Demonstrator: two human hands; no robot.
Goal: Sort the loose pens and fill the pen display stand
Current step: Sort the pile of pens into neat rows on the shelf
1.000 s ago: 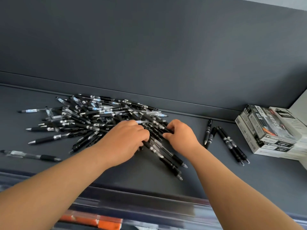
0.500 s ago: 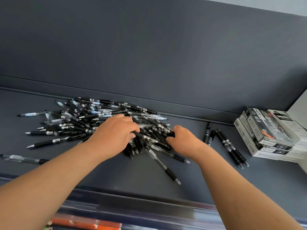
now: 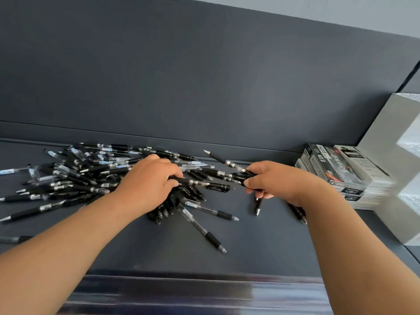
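A heap of loose black and clear pens covers the left half of the dark shelf. My left hand rests on the heap's right edge, fingers closed round a black pen that points right. My right hand is closed on a small bundle of black pens, lifted just above the shelf. A few sorted black pens lie partly hidden under my right wrist. Two clear-barrelled pens lie apart in front of the heap. No display stand is visible.
Stacked pen boxes sit at the right against the back wall. White blocks stand at the far right. A glossy rail runs along the shelf's front edge. One pen lies at the far left.
My right hand has moved right and lifted with several pens in it. My left hand has shifted right along the heap and closed on a pen. The camera has tilted.
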